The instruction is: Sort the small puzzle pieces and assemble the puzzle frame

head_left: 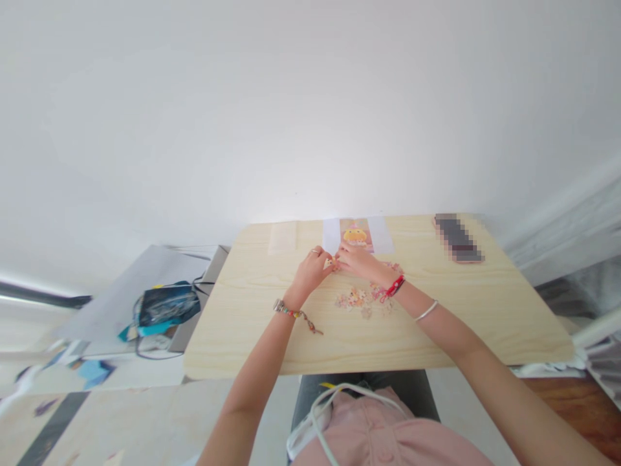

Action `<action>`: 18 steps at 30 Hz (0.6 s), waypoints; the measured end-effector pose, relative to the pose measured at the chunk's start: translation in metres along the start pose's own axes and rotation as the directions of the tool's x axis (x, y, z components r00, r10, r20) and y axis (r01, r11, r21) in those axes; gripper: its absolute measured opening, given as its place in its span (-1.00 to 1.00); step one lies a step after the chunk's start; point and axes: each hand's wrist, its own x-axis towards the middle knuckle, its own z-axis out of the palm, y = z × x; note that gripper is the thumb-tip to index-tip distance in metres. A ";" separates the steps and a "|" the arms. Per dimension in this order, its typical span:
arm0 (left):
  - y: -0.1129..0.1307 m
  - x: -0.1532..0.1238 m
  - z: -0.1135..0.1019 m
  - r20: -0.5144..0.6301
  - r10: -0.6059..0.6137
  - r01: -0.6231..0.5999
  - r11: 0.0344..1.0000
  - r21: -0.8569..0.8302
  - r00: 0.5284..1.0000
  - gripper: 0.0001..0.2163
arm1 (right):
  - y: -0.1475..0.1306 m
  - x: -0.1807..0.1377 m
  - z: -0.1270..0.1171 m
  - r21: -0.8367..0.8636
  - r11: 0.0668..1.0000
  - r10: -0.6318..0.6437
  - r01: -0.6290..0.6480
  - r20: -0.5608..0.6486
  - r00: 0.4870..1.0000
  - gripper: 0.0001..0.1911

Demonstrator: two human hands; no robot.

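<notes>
Above the wooden table, my left hand and my right hand meet with their fingertips close together. Between them is a small cluster of jigsaw puzzle pieces, and the fingers of both hands are closed on it. Fine detail of the grip is too small to see. Loose puzzle pieces in pink, orange and white lie in a pile nearer to me, partly behind my right wrist. Just beyond my hands is a white sheet with a printed picture of a yellow cartoon figure, its lower edge hidden by my right hand.
The light wooden table stands against a white wall. A phone, pixelated, lies at the back right. At the back left is a pale translucent sheet. Left of the table, a dark and teal bag rests on a grey surface.
</notes>
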 end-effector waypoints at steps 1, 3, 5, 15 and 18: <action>-0.001 0.000 0.001 0.003 -0.006 0.006 1.000 -0.001 1.000 -0.85 | 0.001 0.000 0.002 -0.004 1.000 0.004 -0.004 0.005 1.000 -0.80; 0.000 0.000 0.004 0.015 -0.018 0.018 1.000 -0.009 1.000 -0.84 | 0.002 0.000 0.004 -0.007 1.000 0.011 -0.011 0.021 1.000 -0.79; 0.001 -0.001 0.005 0.028 -0.024 0.025 0.999 -0.025 0.999 -0.82 | 0.002 -0.003 0.005 0.004 1.000 0.012 -0.012 0.034 0.999 -0.78; -0.002 -0.024 -0.005 -0.025 -0.111 0.110 0.993 -0.043 0.993 -0.77 | 0.031 -0.066 -0.034 0.098 0.965 0.250 -0.241 -0.084 0.965 -0.78; 0.002 -0.031 -0.008 -0.028 -0.113 0.113 0.993 -0.027 0.993 -0.80 | 0.036 -0.090 -0.041 0.136 0.938 0.331 -0.319 -0.080 0.940 -0.81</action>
